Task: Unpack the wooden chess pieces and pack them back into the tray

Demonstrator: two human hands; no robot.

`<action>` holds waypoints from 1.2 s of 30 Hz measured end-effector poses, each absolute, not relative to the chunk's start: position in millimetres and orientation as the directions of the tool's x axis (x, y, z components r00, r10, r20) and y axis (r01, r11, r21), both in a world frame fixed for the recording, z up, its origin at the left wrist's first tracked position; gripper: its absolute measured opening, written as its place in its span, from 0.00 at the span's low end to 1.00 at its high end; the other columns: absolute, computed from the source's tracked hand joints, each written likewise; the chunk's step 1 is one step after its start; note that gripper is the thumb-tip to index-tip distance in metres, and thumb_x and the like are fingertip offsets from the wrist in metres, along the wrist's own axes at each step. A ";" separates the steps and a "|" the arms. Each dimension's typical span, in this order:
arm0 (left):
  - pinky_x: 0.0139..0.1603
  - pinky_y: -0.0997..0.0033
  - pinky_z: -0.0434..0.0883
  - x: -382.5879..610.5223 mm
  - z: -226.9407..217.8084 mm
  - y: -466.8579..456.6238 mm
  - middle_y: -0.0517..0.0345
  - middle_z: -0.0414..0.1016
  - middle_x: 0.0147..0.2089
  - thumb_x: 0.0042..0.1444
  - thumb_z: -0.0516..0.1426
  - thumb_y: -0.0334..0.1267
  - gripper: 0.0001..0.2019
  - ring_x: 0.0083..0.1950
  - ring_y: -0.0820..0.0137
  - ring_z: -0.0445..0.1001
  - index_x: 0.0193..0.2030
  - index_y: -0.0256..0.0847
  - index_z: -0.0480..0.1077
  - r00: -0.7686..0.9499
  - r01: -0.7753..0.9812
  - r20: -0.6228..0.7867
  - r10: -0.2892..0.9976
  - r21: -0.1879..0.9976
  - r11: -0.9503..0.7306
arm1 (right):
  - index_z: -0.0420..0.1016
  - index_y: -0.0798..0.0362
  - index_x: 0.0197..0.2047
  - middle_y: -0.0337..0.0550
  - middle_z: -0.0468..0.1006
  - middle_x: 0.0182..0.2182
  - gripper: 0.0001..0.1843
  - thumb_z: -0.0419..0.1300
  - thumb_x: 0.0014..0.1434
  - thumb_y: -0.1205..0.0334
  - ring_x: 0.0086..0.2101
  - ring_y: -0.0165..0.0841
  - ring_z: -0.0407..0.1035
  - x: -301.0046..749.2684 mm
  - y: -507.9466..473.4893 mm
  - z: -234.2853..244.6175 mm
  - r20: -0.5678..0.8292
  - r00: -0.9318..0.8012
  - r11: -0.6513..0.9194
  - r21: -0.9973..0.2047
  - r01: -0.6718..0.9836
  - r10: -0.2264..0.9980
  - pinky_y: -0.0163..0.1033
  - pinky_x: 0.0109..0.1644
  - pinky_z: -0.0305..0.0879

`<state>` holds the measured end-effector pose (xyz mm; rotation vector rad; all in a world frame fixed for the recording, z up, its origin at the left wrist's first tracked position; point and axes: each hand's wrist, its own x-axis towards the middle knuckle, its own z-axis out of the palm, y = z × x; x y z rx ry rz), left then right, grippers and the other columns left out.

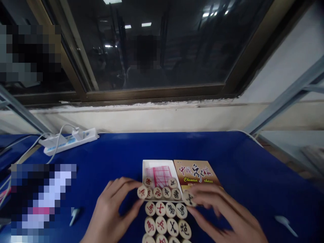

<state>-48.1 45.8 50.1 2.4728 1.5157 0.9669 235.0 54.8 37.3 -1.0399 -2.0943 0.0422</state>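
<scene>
Round wooden Chinese chess pieces (167, 219) with red and black characters lie in rows on the blue table. Behind them sits an open white box tray (145, 168) holding a folded red-grid paper and several pieces in rows. Its lid (196, 173), printed "Chinese chess", lies beside it on the right. My left hand (113, 211) pinches a red-marked piece (142, 192) at the tray's front left corner. My right hand (222, 212) pinches a black-marked piece (188, 198) at the tray's front right corner.
A white power strip (72, 140) with plugged cables lies at the back left of the blue table (240, 158). A dark window with a peeling sill runs along the wall behind. Small pale objects lie at the front left (74, 216) and right (285, 222).
</scene>
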 end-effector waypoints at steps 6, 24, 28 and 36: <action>0.42 0.58 0.70 -25.1 49.5 112.2 0.59 0.78 0.42 0.57 0.64 0.33 0.09 0.42 0.61 0.76 0.43 0.45 0.72 0.417 0.751 0.390 0.821 0.361 -0.553 | 0.69 0.50 0.41 0.40 0.77 0.37 0.05 0.53 0.70 0.62 0.37 0.31 0.74 205.7 122.6 46.1 0.551 -0.580 0.779 -0.236 0.581 0.600 0.37 0.40 0.70; 0.60 0.43 0.66 -20.9 33.5 106.8 0.53 0.67 0.66 0.63 0.54 0.30 0.14 0.71 0.51 0.56 0.53 0.47 0.72 0.458 0.773 0.358 0.814 0.293 -0.563 | 0.73 0.53 0.50 0.42 0.79 0.42 0.14 0.49 0.69 0.71 0.42 0.34 0.72 200.6 108.8 28.9 0.471 -0.597 0.732 -0.176 0.658 0.650 0.40 0.44 0.69; 0.59 0.44 0.68 -22.8 32.3 106.5 0.54 0.66 0.66 0.64 0.52 0.28 0.13 0.72 0.52 0.55 0.49 0.47 0.74 0.481 0.763 0.339 0.809 0.293 -0.576 | 0.72 0.52 0.53 0.41 0.79 0.42 0.16 0.49 0.68 0.72 0.42 0.34 0.72 203.5 110.1 30.2 0.458 -0.583 0.722 -0.225 0.654 0.671 0.40 0.45 0.69; 0.59 0.45 0.69 -23.4 35.9 105.2 0.54 0.67 0.66 0.64 0.52 0.29 0.15 0.71 0.53 0.57 0.52 0.47 0.73 0.491 0.756 0.342 0.801 0.290 -0.587 | 0.71 0.53 0.57 0.41 0.80 0.46 0.20 0.46 0.68 0.72 0.45 0.34 0.72 207.7 110.9 35.6 0.450 -0.617 0.749 -0.220 0.624 0.646 0.39 0.47 0.71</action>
